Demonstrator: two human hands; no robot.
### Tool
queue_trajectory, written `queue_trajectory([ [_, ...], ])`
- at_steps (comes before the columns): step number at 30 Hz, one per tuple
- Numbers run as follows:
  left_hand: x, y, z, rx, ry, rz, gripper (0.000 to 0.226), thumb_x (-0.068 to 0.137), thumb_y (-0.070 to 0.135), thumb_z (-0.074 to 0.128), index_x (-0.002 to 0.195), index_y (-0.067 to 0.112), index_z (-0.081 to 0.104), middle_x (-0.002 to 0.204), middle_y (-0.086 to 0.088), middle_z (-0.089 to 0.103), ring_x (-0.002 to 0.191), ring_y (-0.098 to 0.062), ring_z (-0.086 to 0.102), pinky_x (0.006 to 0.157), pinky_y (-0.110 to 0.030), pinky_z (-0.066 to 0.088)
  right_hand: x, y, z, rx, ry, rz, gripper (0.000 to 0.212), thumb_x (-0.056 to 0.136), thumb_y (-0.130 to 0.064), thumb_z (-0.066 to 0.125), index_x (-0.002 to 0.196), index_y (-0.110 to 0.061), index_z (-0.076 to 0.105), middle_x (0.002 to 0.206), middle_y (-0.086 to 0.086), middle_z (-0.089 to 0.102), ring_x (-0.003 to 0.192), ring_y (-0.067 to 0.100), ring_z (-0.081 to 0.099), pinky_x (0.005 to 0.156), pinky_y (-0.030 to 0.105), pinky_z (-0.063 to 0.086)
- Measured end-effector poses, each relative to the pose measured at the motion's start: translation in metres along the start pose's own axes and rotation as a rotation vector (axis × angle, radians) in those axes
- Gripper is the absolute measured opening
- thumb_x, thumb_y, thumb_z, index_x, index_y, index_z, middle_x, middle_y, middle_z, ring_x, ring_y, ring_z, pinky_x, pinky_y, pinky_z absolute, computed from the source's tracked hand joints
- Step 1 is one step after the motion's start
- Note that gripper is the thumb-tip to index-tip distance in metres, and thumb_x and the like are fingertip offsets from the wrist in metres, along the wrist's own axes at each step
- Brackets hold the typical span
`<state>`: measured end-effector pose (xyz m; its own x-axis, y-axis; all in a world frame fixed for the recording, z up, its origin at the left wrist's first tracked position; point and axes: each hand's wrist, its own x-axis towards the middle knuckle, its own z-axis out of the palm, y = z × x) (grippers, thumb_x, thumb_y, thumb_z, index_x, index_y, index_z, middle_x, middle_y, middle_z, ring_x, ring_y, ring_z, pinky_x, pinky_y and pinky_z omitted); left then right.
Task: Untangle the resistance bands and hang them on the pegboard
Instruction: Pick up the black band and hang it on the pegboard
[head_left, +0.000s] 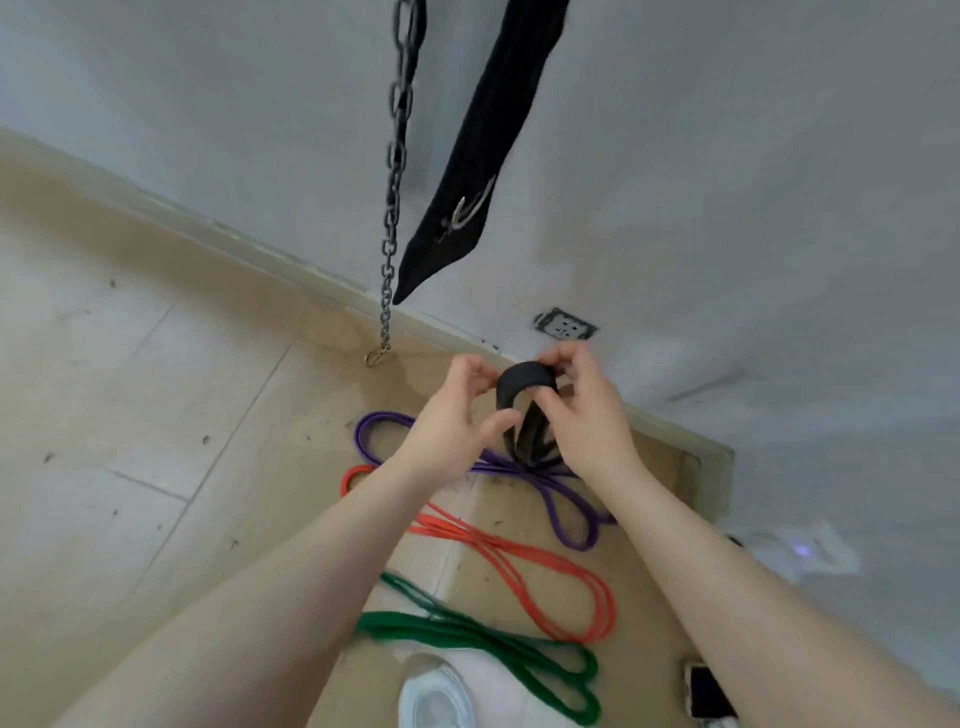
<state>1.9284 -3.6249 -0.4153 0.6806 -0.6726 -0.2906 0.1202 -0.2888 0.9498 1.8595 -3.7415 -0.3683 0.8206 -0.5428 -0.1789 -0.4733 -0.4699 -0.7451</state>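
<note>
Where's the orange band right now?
In the head view, the orange band lies on the floor at lower centre, between the purple band and the green band.

chain and black strap hang above; left floor seems open.
</note>
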Motion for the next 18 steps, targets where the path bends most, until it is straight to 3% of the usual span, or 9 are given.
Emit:
queue_trajectory([
  [3,-0.037,0.101,0.001,-0.007,0.01,0.033,0.028,0.08,0.016,0.071,0.096,0.022,0.047,0.102,0.007,0.06,0.102,-0.011,0.057,0.092,-0.031,0.045,-0.034,-0.072,-0.082,0.081,0.08,0.005,0.038,0.085,0.0,0.057,0.085,-0.036,0.044,0.089,-0.017,0.055,0.079,0.003,0.052,0.066,0.011,0.04],
  [6,-0.076,0.206,-0.006,-0.015,0.035,0.112,0.03,0.08,0.013,0.071,0.082,0.03,0.046,0.086,0.009,0.06,0.086,-0.014,0.059,0.08,-0.022,0.046,-0.068,-0.148,-0.156,0.124,0.108,-0.018,0.037,0.085,-0.002,0.059,0.084,-0.036,0.043,0.089,-0.018,0.055,0.078,0.0,0.052,0.066,0.007,0.039],
  [9,-0.118,0.3,-0.014,0.03,0.05,0.214,0.028,0.083,0.014,0.067,0.083,0.032,0.046,0.082,0.011,0.06,0.084,-0.016,0.061,0.07,-0.013,0.043,-0.102,-0.215,-0.22,0.141,0.188,-0.052,0.036,0.083,-0.004,0.063,0.084,-0.035,0.044,0.088,-0.018,0.055,0.084,0.007,0.054,0.069,0.014,0.04],
  [12,-0.156,0.379,-0.022,0.038,0.035,0.295,0.016,0.087,0.017,0.063,0.091,0.025,0.051,0.082,0.006,0.063,0.076,-0.014,0.06,0.062,-0.008,0.042,-0.135,-0.268,-0.271,0.163,0.27,-0.072,0.029,0.081,-0.006,0.067,0.091,-0.023,0.046,0.086,-0.018,0.053,0.087,0.009,0.053,0.07,0.024,0.038],
  [15,-0.183,0.445,-0.025,0.039,0.014,0.36,0.014,0.086,0.019,0.064,0.088,0.028,0.054,0.086,0.005,0.065,0.085,-0.015,0.062,0.072,-0.019,0.046,-0.164,-0.31,-0.312,0.218,0.353,-0.104,0.031,0.08,-0.011,0.07,0.096,-0.019,0.044,0.087,-0.016,0.052,0.085,0.002,0.052,0.069,0.02,0.037],
  [18,-0.201,0.497,-0.022,0.054,-0.02,0.438,0.012,0.087,0.016,0.063,0.09,0.025,0.055,0.089,0.006,0.066,0.088,-0.015,0.063,0.077,-0.025,0.048,-0.187,-0.339,-0.347,0.296,0.366,-0.143,0.026,0.082,-0.014,0.069,0.087,-0.023,0.046,0.087,-0.008,0.056,0.082,0.005,0.053,0.071,0.014,0.039],
])
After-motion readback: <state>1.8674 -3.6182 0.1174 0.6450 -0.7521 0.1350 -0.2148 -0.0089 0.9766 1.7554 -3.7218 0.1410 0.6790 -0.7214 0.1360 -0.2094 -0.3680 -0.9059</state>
